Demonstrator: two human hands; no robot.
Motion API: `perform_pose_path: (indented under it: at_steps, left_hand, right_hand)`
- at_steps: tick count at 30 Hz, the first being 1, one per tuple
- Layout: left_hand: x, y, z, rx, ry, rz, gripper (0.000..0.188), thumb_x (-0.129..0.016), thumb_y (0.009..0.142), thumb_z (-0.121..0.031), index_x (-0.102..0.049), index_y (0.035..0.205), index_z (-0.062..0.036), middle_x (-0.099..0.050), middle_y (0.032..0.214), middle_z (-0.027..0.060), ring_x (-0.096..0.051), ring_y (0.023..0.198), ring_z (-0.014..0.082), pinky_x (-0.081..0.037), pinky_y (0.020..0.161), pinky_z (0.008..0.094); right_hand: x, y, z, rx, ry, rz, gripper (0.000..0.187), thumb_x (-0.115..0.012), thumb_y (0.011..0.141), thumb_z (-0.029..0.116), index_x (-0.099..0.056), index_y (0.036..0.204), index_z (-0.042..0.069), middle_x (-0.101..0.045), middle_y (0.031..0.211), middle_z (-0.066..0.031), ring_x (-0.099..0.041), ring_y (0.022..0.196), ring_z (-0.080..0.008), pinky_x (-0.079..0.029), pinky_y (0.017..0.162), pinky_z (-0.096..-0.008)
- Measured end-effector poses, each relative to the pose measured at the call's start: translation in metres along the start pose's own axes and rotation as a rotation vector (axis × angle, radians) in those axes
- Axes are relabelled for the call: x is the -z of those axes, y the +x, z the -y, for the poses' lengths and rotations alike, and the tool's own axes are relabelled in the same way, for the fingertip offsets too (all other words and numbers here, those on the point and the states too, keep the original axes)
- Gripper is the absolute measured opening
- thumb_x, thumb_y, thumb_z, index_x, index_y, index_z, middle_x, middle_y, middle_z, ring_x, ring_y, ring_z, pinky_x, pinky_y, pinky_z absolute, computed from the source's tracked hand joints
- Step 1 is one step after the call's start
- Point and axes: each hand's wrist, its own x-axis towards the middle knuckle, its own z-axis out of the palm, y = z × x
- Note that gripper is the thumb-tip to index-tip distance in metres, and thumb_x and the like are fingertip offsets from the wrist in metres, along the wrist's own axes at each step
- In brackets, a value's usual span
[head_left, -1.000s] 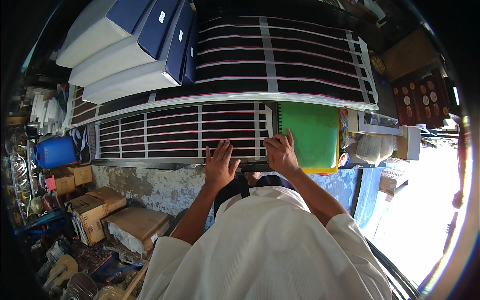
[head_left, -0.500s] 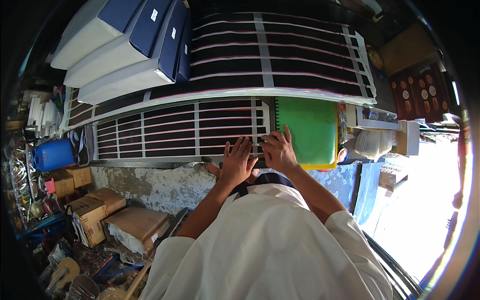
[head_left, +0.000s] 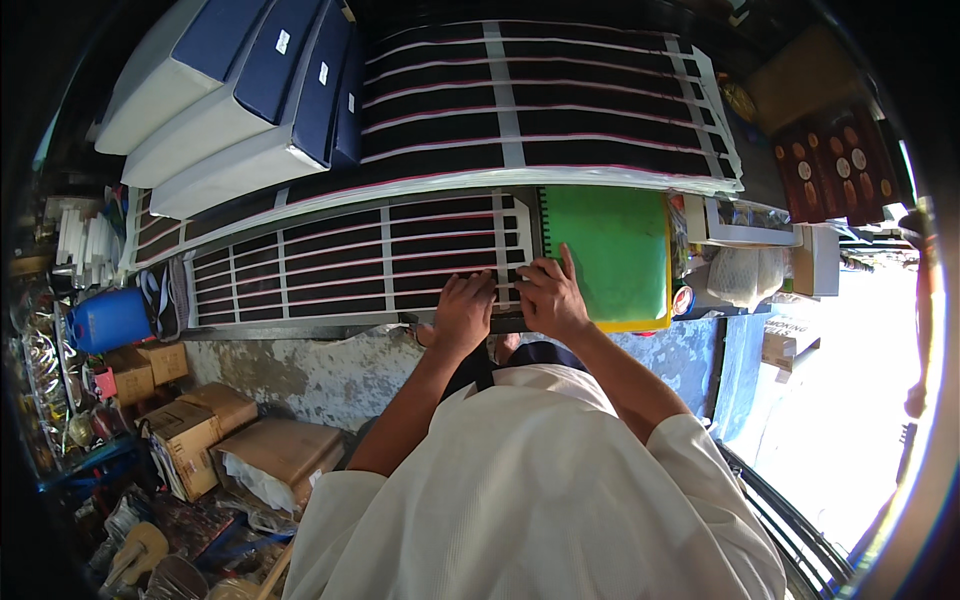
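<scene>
A long black sheet (head_left: pixel 335 260) lies in front of me, crossed by white and red lengthwise strips and pale cross strips. My left hand (head_left: pixel 466 312) is at its near right corner, fingers bent and drawn together on the end of a white strip. My right hand (head_left: pixel 552 298) is just beside it at the sheet's right end, thumb and bent fingers closed on the same strip, forefinger raised over a green spiral notebook (head_left: pixel 612 250). The fingers hide the exact grip. Behind lies a larger stack of similar striped sheets (head_left: pixel 590 150).
Blue and white box files (head_left: pixel 240 110) stand on the back stack at left. Cardboard boxes (head_left: pixel 275 455) and a blue container (head_left: pixel 110 318) are at lower left. A bagged white item (head_left: pixel 745 275) sits right of the notebook. A peeling wall (head_left: pixel 290 370) runs below the table edge.
My left hand's spread fingers have curled in and drawn together, close to the strip's end. My right hand stays at nearly the same spot. The view has shifted slightly.
</scene>
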Motion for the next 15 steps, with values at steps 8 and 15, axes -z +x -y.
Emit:
perform_pose_path:
  at_steps: [8, 15]
  left_hand:
    - [-0.006, 0.004, 0.003, 0.013, -0.02, -0.061, 0.027, -0.072, 0.101, -0.009, -0.078, 0.126, -0.0021, -0.075, 0.134, 0.0143, -0.071, 0.118, 0.0356, -0.058, 0.108, 0.05]
    - [-0.002, 0.02, 0.003, 0.076, 0.009, 0.049, 0.017, -0.077, 0.091, -0.002, -0.076, 0.108, -0.0014, -0.067, 0.113, 0.0133, -0.068, 0.113, 0.0365, -0.061, 0.097, 0.0484]
  right_hand:
    - [-0.002, -0.001, -0.003, 0.012, 0.013, -0.008, 0.019, -0.076, 0.086, 0.013, -0.088, 0.1, 0.008, -0.08, 0.127, -0.0055, -0.064, 0.131, -0.0284, -0.026, 0.135, -0.0753]
    - [-0.003, -0.001, -0.004, 0.003, 0.01, -0.009, 0.019, -0.078, 0.083, 0.013, -0.087, 0.099, 0.008, -0.08, 0.126, -0.0042, -0.066, 0.13, -0.0279, -0.027, 0.135, -0.0733]
